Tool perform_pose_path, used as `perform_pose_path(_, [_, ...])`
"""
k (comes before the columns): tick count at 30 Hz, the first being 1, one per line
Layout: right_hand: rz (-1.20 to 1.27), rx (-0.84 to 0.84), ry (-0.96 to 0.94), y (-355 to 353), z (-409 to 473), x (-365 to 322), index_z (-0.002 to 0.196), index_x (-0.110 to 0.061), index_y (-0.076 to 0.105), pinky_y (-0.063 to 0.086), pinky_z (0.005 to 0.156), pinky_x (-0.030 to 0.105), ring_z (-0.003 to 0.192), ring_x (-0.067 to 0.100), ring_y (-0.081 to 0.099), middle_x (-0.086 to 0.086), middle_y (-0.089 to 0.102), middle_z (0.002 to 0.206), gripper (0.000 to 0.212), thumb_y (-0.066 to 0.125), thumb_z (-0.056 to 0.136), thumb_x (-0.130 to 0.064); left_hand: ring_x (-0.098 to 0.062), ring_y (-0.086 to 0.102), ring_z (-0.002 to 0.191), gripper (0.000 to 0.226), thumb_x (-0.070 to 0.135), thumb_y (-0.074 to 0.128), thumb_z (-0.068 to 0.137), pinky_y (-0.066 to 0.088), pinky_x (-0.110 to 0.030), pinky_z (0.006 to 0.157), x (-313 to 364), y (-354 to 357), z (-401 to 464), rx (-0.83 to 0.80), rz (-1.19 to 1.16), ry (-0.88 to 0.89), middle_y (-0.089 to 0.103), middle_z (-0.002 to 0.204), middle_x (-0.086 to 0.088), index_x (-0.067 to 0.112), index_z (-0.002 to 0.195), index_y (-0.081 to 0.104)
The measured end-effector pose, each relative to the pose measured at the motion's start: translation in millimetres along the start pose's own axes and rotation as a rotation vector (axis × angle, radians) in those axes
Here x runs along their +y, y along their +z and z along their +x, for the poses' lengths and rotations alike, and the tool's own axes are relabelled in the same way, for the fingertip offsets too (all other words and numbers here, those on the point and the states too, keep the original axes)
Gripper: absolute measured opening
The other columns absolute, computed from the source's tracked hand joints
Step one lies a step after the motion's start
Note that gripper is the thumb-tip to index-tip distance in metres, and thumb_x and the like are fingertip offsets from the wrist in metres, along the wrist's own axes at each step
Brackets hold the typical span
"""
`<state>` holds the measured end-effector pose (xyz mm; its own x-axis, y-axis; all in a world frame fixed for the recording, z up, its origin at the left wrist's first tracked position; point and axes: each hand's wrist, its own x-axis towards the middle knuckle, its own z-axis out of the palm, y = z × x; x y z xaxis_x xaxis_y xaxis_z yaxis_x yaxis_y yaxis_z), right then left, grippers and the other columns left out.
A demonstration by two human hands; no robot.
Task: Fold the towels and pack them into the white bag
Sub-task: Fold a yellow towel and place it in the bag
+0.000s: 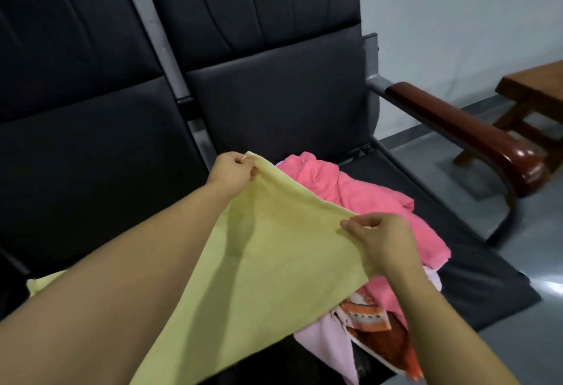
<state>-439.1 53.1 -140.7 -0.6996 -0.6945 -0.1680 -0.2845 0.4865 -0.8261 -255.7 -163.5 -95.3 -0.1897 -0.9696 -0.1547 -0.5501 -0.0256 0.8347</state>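
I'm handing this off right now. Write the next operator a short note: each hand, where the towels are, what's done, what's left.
Left hand: pinches the far corner of the yellow towel.
Right hand: pinches the same towel's top edge, near its other corner.
The yellow towel is held spread above the black seat, not yet folded.
The pink towel, a pale lilac one and an orange patterned one lie in a loose heap on the seat.
The white bag is not in view.
Done: nothing visibly folded or packed.
Left: fold all the towels, find the bag, pack them.
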Motion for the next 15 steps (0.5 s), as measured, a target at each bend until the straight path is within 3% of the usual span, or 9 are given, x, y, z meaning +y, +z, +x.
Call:
perform_pose_path(3, [-0.068,0.077,0.004,-33,-1,-5,0.09,-0.024,0.08,0.047,0.066,0.03,0.075,0.008,0.063,-0.006,0.073,0.085,0.023,0.08,0.081,-0.045,-0.029,0.073,0.096,0.04,0.053,0.067,0.088,0.057,-0.049,0.096,23,10,-14,-0.05,-0.049,0.015,0.077,0.092,-0.009,0.014,0.079,0.071])
perform_pose_path(6, [-0.107,0.171,-0.012,-60,-9,-13,0.09,-0.029,0.081,0.056,0.075,0.039,0.086,0.017,0.067,-0.008,0.073,0.084,0.029,0.078,0.079,-0.055,-0.02,0.075,0.09,0.046,0.061,0.07,0.085,0.057,-0.04,0.095,47,23,-24,-0.091,-0.177,-0.005,0.076,0.091,-0.002,0.015,0.091,0.072])
perform_pose_path(8, [-0.114,0.142,-0.072,-68,-20,-26,0.088,-0.031,0.08,0.054,0.071,0.034,0.082,0.011,0.064,-0.013,0.068,0.083,0.027,0.077,0.079,-0.056,-0.016,0.075,0.086,0.033,0.054,0.073,0.087,0.058,-0.039,0.093,58,25,-28,-0.046,-0.251,-0.027,0.074,0.092,0.004,0.021,0.092,0.071])
perform_pose_path(11, [-0.089,-0.022,-0.198,-62,-45,-54,0.079,-0.036,0.077,0.044,0.064,0.017,0.077,-0.007,0.059,-0.025,0.064,0.079,0.015,0.08,0.079,-0.05,-0.018,0.074,0.084,0.014,0.027,0.078,0.089,0.059,-0.042,0.094,59,15,-28,0.005,-0.33,-0.048,0.071,0.094,0.0,0.015,0.094,0.071])
perform_pose_path(13, [-0.075,-0.146,-0.263,-43,-64,-71,0.073,-0.039,0.074,0.047,0.069,0.019,0.08,-0.009,0.061,-0.028,0.067,0.08,0.014,0.082,0.077,-0.05,-0.018,0.071,0.081,0.014,0.011,0.076,0.09,0.061,-0.036,0.089,50,-3,-28,0.008,-0.368,-0.061,0.069,0.102,-0.006,0.01,0.102,0.069])
perform_pose_path(15, [-0.097,-0.262,-0.314,-15,-81,-85,0.078,-0.037,0.077,0.052,0.081,0.027,0.088,-0.004,0.064,-0.024,0.072,0.09,0.016,0.08,0.077,-0.053,-0.017,0.069,0.08,0.021,0.004,0.074,0.09,0.06,-0.024,0.072,36,-27,-27,0.037,-0.348,-0.047,0.068,0.11,-0.013,0.01,0.11,0.068])
